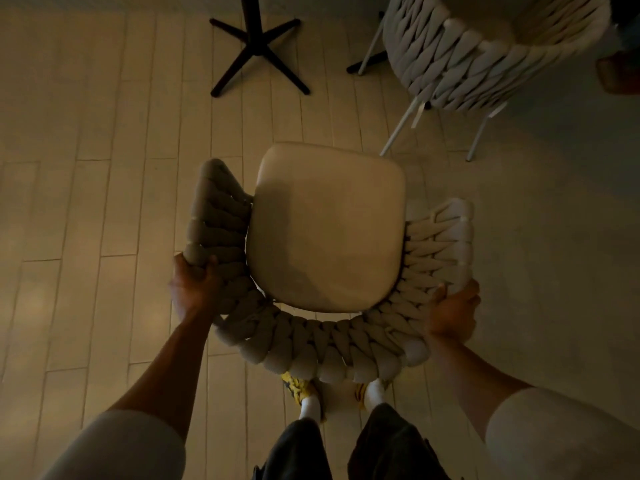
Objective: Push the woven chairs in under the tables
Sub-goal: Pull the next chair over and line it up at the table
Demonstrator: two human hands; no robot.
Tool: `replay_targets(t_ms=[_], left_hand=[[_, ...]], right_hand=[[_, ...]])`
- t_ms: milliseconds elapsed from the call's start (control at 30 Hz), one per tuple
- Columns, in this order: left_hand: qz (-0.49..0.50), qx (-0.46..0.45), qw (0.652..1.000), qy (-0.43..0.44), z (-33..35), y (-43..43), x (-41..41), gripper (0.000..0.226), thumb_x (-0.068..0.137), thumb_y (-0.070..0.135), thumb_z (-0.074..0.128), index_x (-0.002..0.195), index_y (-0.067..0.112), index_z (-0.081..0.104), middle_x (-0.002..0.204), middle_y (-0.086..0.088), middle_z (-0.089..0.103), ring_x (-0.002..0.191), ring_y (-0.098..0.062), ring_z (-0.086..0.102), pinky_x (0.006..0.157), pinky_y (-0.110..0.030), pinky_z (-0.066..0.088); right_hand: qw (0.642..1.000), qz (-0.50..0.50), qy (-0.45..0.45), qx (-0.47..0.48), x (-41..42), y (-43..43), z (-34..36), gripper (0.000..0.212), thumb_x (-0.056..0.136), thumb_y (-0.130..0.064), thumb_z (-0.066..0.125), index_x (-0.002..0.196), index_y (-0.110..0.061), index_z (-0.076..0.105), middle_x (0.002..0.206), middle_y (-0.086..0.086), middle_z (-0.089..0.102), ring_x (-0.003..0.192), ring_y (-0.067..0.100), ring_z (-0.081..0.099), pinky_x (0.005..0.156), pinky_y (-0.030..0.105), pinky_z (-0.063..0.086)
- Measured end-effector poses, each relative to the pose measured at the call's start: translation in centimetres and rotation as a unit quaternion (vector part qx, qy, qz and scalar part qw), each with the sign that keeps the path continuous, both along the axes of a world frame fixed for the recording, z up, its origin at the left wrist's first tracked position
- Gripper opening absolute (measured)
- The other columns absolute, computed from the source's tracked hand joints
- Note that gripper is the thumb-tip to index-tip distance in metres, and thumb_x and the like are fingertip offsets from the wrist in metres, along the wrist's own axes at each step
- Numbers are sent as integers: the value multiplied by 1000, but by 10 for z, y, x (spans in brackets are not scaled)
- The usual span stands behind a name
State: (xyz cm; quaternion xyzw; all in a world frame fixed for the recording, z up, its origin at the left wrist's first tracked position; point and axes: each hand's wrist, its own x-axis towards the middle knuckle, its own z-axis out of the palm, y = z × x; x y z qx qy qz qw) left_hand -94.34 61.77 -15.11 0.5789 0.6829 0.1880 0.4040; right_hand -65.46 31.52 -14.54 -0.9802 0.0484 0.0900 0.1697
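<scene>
A woven chair with a thick braided cream backrest and a smooth beige seat cushion stands right below me on the plank floor. My left hand grips the left side of the woven backrest. My right hand grips the right side of it. The black cross-shaped table base stands ahead at the top, apart from the chair; the tabletop is out of view. The chair's legs are hidden under the seat.
A second woven chair on thin white legs stands at the top right, next to another dark table foot. My feet in white socks and yellow shoes are just behind the held chair. Light plank floor lies between chair and table base.
</scene>
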Motion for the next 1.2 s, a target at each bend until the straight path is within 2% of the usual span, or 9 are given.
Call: replay_targets(t_ms=[167,433,567,733,800,867,933,1033,1200], left_hand=[[49,-5,999,1,0,5,3,41,96,40,69,125,15,54,101,-9,67,91,-29,68,82,-46,59],[83,-14,996,37,3,11,11,42,98,40,65,128,15,48,100,-9,51,90,-33,61,83,-49,56],[85,-13,995,42,2,14,12,42,97,41,66,126,16,49,106,-17,63,95,-37,66,87,-53,58],[12,45,996,76,4,-2,6,51,98,31,63,139,12,41,125,-21,61,110,-42,64,90,-60,57],[-38,77,990,115,11,-21,6,68,98,32,62,154,18,27,144,-19,50,123,-40,57,90,-62,56],[-116,123,970,175,20,-40,3,75,96,35,65,158,21,25,161,-13,33,141,-38,41,92,-60,54],[-238,194,926,220,25,-56,-2,58,97,39,62,149,18,43,161,-11,34,145,-36,35,103,-58,47],[-405,236,862,193,22,-84,-7,40,99,46,49,124,19,66,128,-4,64,123,-28,57,107,-48,42],[-530,233,794,185,12,-118,-5,36,108,48,36,101,34,68,90,13,67,89,-8,63,92,-33,48]], right_hand=[[998,64,-21,12,28,26,1,60,109,-32,52,158,-5,31,144,28,48,108,55,61,85,57,50],[990,122,-65,12,59,63,-11,58,110,-34,48,157,-4,33,141,27,50,94,56,64,71,50,47],[990,129,-58,20,62,62,-10,58,109,-32,48,158,-4,31,144,27,48,95,56,64,71,49,47],[979,196,-50,30,54,52,-2,77,95,-15,63,159,5,25,155,30,35,132,51,48,97,56,51],[956,276,-100,15,47,45,8,67,92,-16,68,152,0,42,157,25,35,141,44,41,103,56,48],[917,373,-138,32,32,37,17,40,94,-17,67,132,-9,62,151,14,46,136,36,48,100,52,49],[873,462,-121,93,11,29,23,20,100,-20,64,119,-13,69,131,5,61,119,25,59,92,45,53],[817,556,-81,125,-24,13,22,12,103,-27,64,104,-19,72,100,-6,67,97,12,61,86,36,53],[799,585,-91,101,-54,3,-1,19,103,-35,63,88,-26,72,83,-12,70,83,7,63,89,35,49]])
